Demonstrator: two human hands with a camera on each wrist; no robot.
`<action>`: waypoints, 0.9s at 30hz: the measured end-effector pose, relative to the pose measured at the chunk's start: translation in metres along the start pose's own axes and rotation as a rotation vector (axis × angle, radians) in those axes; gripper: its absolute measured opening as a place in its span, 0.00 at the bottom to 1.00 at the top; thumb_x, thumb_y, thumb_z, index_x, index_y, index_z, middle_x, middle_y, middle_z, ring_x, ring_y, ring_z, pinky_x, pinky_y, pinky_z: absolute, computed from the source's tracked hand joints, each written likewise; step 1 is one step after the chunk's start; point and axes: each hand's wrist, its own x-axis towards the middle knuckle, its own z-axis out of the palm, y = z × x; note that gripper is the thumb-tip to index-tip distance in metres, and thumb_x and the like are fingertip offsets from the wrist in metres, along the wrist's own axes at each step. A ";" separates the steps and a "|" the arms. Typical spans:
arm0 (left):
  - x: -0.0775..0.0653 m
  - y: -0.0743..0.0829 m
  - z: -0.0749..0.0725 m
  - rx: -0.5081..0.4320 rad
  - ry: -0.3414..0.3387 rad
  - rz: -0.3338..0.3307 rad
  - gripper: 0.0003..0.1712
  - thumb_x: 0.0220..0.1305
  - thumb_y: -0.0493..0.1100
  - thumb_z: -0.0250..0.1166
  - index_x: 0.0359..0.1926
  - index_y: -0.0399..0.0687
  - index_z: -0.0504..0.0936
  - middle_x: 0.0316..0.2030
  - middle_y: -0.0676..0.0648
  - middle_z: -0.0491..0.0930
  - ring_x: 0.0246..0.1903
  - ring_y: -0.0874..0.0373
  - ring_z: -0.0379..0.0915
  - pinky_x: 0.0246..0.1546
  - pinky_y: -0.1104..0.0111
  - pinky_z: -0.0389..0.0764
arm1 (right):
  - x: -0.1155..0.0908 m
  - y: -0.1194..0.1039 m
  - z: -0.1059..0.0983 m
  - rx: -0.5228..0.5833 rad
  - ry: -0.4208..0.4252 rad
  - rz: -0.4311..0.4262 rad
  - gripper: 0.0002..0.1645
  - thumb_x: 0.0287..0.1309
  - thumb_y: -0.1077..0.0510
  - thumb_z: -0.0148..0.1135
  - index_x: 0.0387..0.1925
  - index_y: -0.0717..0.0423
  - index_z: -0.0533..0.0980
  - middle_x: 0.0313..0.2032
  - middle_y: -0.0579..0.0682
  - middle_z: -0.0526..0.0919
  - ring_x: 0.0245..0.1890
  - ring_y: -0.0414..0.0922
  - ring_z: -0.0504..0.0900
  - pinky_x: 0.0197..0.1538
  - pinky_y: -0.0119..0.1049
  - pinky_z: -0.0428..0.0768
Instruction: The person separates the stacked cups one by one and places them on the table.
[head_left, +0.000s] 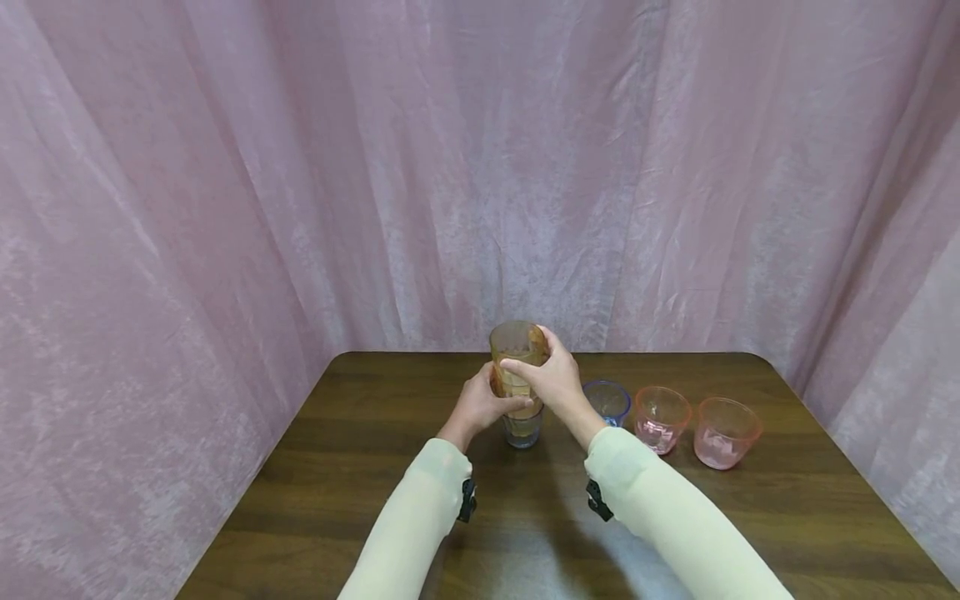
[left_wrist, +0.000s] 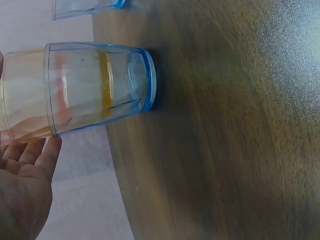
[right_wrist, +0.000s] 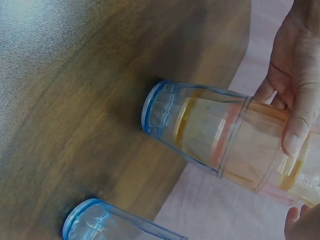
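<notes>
A tall stack of nested clear cups stands upright on the table, with a blue-tinted cup [head_left: 522, 432] at the bottom and amber and pink-tinted cups above it. My left hand [head_left: 480, 403] grips the stack's middle from the left, thumb across the front. Higher up, my right hand [head_left: 557, 379] holds the upper amber cup [head_left: 513, 337] from the right, its thumb also in front. In the left wrist view, a left fingertip [left_wrist: 51, 150] lies by the bottom cup's rim. The right wrist view shows the left thumb [right_wrist: 296, 140] over the cups, with the right hand [right_wrist: 302, 225] only partly visible.
Right of the stack, a blue-rimmed cup [head_left: 607, 400] stands partly behind my right wrist. Beyond it are two pink cups, one nearer [head_left: 662, 417] and one farther right [head_left: 726, 433]. A pink curtain [head_left: 450, 167] hangs behind the wooden table [head_left: 337, 483].
</notes>
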 end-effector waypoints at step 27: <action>0.002 -0.003 -0.002 0.029 0.008 0.044 0.48 0.46 0.55 0.82 0.65 0.45 0.70 0.45 0.48 0.79 0.43 0.54 0.74 0.43 0.60 0.78 | -0.007 -0.025 -0.018 0.104 -0.002 -0.017 0.60 0.49 0.38 0.76 0.75 0.49 0.53 0.68 0.55 0.65 0.63 0.58 0.67 0.63 0.56 0.70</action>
